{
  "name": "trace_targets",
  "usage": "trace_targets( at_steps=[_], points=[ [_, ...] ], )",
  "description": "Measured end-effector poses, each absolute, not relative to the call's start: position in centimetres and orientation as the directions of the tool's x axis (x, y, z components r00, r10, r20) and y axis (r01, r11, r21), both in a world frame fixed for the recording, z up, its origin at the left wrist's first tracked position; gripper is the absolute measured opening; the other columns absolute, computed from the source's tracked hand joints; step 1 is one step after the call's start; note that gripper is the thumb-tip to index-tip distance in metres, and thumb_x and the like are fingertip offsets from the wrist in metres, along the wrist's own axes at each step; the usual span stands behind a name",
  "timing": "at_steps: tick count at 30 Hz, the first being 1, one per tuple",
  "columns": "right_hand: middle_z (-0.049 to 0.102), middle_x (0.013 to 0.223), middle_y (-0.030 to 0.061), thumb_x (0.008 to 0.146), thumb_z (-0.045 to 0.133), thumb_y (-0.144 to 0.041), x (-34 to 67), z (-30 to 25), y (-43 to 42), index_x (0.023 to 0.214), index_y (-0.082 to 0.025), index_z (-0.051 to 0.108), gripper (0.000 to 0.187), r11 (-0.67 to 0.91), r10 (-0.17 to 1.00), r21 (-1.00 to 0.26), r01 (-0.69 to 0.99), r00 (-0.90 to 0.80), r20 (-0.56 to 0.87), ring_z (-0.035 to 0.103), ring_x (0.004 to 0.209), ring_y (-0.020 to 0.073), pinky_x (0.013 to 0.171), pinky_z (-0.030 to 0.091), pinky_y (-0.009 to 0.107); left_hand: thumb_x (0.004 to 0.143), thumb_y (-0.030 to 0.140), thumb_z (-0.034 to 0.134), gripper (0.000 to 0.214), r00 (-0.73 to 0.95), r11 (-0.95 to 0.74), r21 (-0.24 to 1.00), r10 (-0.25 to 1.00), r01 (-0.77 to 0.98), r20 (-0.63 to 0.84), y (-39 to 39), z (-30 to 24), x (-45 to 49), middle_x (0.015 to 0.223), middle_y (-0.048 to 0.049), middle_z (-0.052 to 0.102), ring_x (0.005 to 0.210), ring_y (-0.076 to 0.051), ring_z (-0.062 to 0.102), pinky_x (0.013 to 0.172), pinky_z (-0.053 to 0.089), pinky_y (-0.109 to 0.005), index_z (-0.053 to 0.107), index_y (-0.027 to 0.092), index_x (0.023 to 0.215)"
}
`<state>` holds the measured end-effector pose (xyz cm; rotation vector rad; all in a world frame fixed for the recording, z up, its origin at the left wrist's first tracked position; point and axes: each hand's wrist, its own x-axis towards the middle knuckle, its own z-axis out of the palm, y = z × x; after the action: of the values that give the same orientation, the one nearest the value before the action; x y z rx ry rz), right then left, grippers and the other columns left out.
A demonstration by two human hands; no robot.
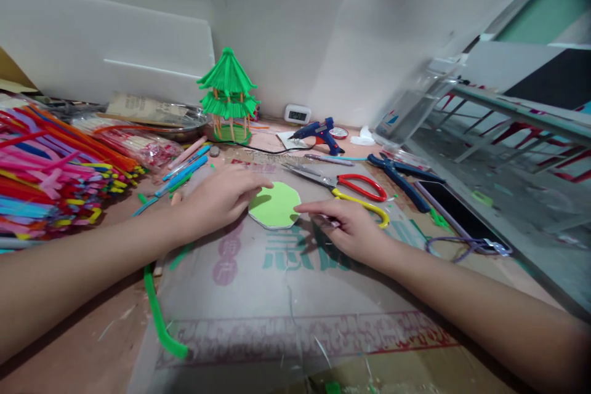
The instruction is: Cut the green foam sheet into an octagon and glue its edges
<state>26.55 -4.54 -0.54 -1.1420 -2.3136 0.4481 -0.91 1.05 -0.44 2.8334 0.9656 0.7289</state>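
Observation:
A light green, many-sided disc (276,208) with a pale edge lies flat on the plastic-covered work surface. My left hand (219,197) reaches to its left side, index finger stretched out onto the upper left edge. From the right comes my right hand (355,228), its index fingertip at the disc's right edge. The other fingers of that hand are curled, and a small dark bit shows between them, too unclear to name. Just behind my right hand lie scissors (339,183) with one red and one yellow handle, blades apart.
A green pagoda model (228,95) stands by the wall, near a blue glue gun (318,133) and a small digital clock (297,114). Bundled pipe cleaners (60,166) fill the left. Pliers (399,175) and a phone (447,209) lie right. A green strip (157,314) lies front left.

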Motion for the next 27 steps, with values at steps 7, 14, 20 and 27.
trace_targets(
  at_steps=[7, 14, 20, 27],
  points=[
    [0.078, 0.102, 0.0052, 0.076, 0.052, -0.008, 25.8, -0.5, -4.8, 0.114, -0.024, 0.074, 0.047, 0.618, 0.785, -0.316, 0.720, -0.582, 0.210, 0.071, 0.088, 0.0202, 0.077, 0.050, 0.031, 0.101, 0.034, 0.036, 0.045, 0.834, -0.850, 0.206, 0.520, 0.485, 0.181, 1.4, -0.7, -0.5, 0.150, -0.0070, 0.049, 0.141, -0.025, 0.039, 0.120, 0.023, -0.049, 0.051, 0.023, 0.142],
    [0.078, 0.101, 0.0044, 0.075, 0.053, -0.008, 25.8, -0.6, -4.7, 0.112, -0.024, 0.075, 0.045, 0.635, 0.772, -0.319, 0.703, -0.590, 0.236, 0.072, 0.086, 0.0204, 0.075, 0.050, 0.031, 0.102, 0.044, 0.025, 0.057, 0.706, -0.703, 0.220, 0.704, 0.677, 0.075, 2.3, -0.9, 0.0, 0.161, -0.0083, 0.029, 0.151, -0.029, 0.019, 0.123, 0.009, -0.054, 0.032, 0.019, 0.153],
    [0.078, 0.099, 0.0040, 0.075, 0.054, -0.008, 25.9, -0.7, -4.7, 0.112, -0.024, 0.074, 0.045, 0.643, 0.766, -0.311, 0.700, -0.595, 0.244, 0.071, 0.083, 0.0190, 0.073, 0.050, 0.029, 0.103, 0.043, 0.024, 0.053, 0.771, -0.774, 0.226, 0.625, 0.592, 0.121, 2.7, -0.9, -0.7, 0.163, -0.0037, 0.024, 0.153, -0.023, 0.013, 0.124, 0.008, -0.050, 0.032, 0.026, 0.153],
    [0.077, 0.100, 0.0048, 0.077, 0.054, -0.008, 25.9, -0.7, -4.7, 0.113, -0.024, 0.073, 0.044, 0.641, 0.766, -0.314, 0.700, -0.602, 0.224, 0.070, 0.086, 0.0203, 0.075, 0.048, 0.030, 0.098, 0.056, 0.032, 0.066, 0.643, -0.660, 0.212, 0.751, 0.721, 0.153, 2.5, -0.9, -0.4, 0.159, -0.0154, 0.033, 0.150, -0.031, 0.022, 0.123, 0.014, -0.052, 0.043, 0.013, 0.147]
  ],
)
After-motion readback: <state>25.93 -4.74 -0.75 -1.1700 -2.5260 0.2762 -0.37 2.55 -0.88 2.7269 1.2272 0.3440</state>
